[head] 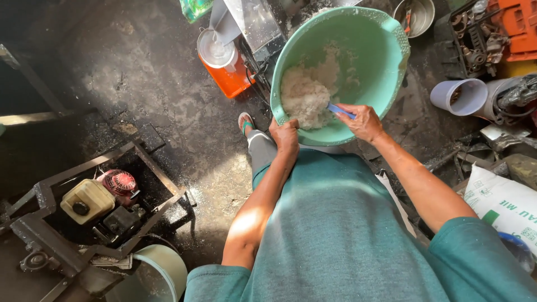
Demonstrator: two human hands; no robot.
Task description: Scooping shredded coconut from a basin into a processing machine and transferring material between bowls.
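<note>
Head view: left hand [286, 136] grips green basin [386, 84] rim, right hand [364, 122] closed on blue scoop [339, 110], scooping white grated stuff [306, 98]; next needs approx. level lift.

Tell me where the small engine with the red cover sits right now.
The small engine sits at lower left of the head view, inside a dark metal frame on the floor, left of the person's left arm and above a pale bucket.

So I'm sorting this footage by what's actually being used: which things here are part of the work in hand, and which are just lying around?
In use:
green basin, gripped by the left hand
white grated stuff
blue utensil, in the right hand

Lying about:
small engine
orange container
printed sack
metal bowl
</note>
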